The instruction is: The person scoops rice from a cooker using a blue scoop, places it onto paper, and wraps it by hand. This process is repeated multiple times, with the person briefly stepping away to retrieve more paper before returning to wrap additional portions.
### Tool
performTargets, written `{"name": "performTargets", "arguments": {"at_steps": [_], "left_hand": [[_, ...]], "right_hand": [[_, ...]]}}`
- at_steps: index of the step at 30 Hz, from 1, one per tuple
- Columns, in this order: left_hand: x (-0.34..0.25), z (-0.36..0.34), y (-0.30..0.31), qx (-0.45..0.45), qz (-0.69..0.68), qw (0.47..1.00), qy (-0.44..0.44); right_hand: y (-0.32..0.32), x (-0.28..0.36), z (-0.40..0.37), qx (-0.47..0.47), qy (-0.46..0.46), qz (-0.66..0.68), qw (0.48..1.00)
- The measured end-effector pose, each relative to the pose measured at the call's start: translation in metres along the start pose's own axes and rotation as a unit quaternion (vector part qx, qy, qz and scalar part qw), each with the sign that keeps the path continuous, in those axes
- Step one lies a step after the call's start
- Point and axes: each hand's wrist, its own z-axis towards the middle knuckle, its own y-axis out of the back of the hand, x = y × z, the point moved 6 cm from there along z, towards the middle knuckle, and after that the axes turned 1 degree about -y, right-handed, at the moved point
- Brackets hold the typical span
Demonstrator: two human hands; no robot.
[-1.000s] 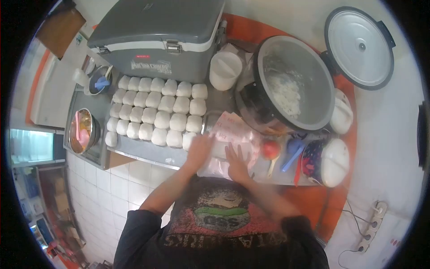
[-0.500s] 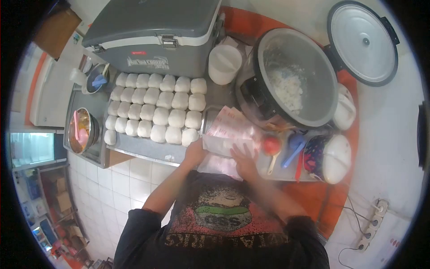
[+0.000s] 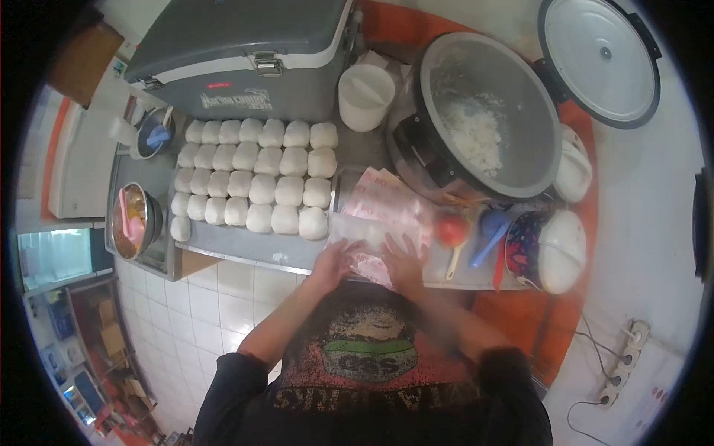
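A printed food wrapping paper (image 3: 372,265) lies at the front edge of the counter, partly folded over so that a whitish strip crosses its middle. My left hand (image 3: 332,265) has its fingers bent around the paper's left side. On the right side my right hand (image 3: 402,262) rests with fingers spread on the folded strip. Any filling inside the fold is hidden. More printed wrapping sheets (image 3: 387,195) lie just behind, in a shallow metal tray. To the left stand rows of white wrapped packets (image 3: 264,189).
An open rice cooker (image 3: 487,119) with rice inside stands back right, its lid raised. A grey cooler box (image 3: 245,63) fills the back left. A red ladle (image 3: 451,230), blue ladle (image 3: 493,230) and patterned container (image 3: 524,253) sit at right. A food bowl (image 3: 137,223) is far left.
The paper now lies flatter on the counter, with its printed front part showing between my hands. My left hand has shifted slightly rightward onto it. The camera view has tilted a little.
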Motion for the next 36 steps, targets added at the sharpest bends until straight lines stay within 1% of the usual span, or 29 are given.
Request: {"name": "performTargets", "arguments": {"at_steps": [1,2,3,4,6,8,9,11,12,15,17,18,20,21,23,24,26,27,29,30,32,33,35,36], "left_hand": [[-0.023,0.0,0.002,-0.046,0.1,0.981,-0.157],[-0.04,-0.001,-0.001,-0.066,0.186,0.942,-0.27],[-0.053,-0.001,-0.008,-0.079,0.261,0.896,-0.351],[-0.055,0.008,-0.018,-0.028,0.34,0.872,-0.351],[-0.053,0.022,-0.036,0.074,0.48,0.799,-0.354],[-0.043,0.038,-0.039,0.116,0.532,0.758,-0.359],[-0.035,0.045,-0.041,0.138,0.556,0.736,-0.361],[-0.017,0.061,-0.037,0.146,0.499,0.798,-0.303],[-0.015,0.064,-0.034,0.15,0.469,0.827,-0.271],[-0.011,0.073,-0.017,0.145,0.432,0.873,-0.173],[-0.015,0.072,-0.007,0.161,0.423,0.877,-0.164],[-0.016,0.072,-0.002,0.168,0.417,0.879,-0.158],[-0.021,0.074,0.006,0.139,0.441,0.858,-0.226],[-0.025,0.074,0.007,0.123,0.452,0.845,-0.259],[-0.04,0.07,0.009,-0.023,0.414,0.844,-0.34],[-0.045,0.065,0.009,-0.095,0.391,0.834,-0.378],[-0.025,0.071,0.005,-0.057,0.396,0.881,-0.253],[-0.012,0.072,0.003,-0.039,0.395,0.898,-0.188],[0.01,0.072,0.001,-0.092,0.351,0.922,-0.136],[0.018,0.072,0.0,-0.118,0.328,0.931,-0.109],[0.029,0.071,-0.005,-0.128,0.322,0.932,-0.104],[0.029,0.07,-0.006,-0.134,0.318,0.933,-0.1],[0.02,0.067,-0.013,-0.108,0.331,0.916,-0.199],[0.015,0.065,-0.016,-0.097,0.337,0.903,-0.248]], "right_hand": [[-0.001,-0.002,0.003,-0.011,-0.001,0.006,1.0],[-0.002,-0.004,0.005,-0.02,-0.003,0.012,1.0],[-0.001,-0.006,0.01,-0.001,-0.014,0.032,0.999],[0.004,-0.007,0.016,0.018,-0.025,0.052,0.998],[0.012,-0.009,0.027,0.047,-0.038,0.087,0.994],[0.019,-0.013,0.042,0.061,-0.037,0.113,0.991],[0.014,-0.02,0.046,0.058,-0.015,0.132,0.989],[-0.006,-0.043,0.046,0.054,0.027,0.171,0.983],[-0.003,-0.049,0.047,0.052,0.007,0.185,0.981],[0.006,-0.059,0.051,0.054,-0.06,0.227,0.971],[0.018,-0.061,0.053,0.068,-0.122,0.255,0.957],[0.013,-0.063,0.052,0.035,-0.086,0.236,0.967],[-0.007,-0.071,0.048,-0.029,-0.014,0.197,0.98],[0.0,-0.07,0.049,-0.065,-0.023,0.169,0.983],[0.01,-0.062,0.05,-0.134,-0.043,0.114,0.983],[0.006,-0.057,0.051,-0.14,-0.046,0.082,0.986],[-0.001,-0.048,0.051,-0.148,-0.053,0.017,0.987],[-0.011,-0.05,0.055,-0.08,-0.097,0.032,0.992],[-0.027,-0.055,0.061,0.058,-0.182,0.063,0.98],[-0.03,-0.057,0.059,0.028,-0.2,0.103,0.974],[-0.036,-0.06,0.056,-0.032,-0.233,0.183,0.954],[-0.036,-0.058,0.056,-0.07,-0.208,0.179,0.959],[-0.034,-0.054,0.054,-0.141,-0.153,0.169,0.963],[-0.037,-0.052,0.054,-0.105,-0.148,0.151,0.972]]}}
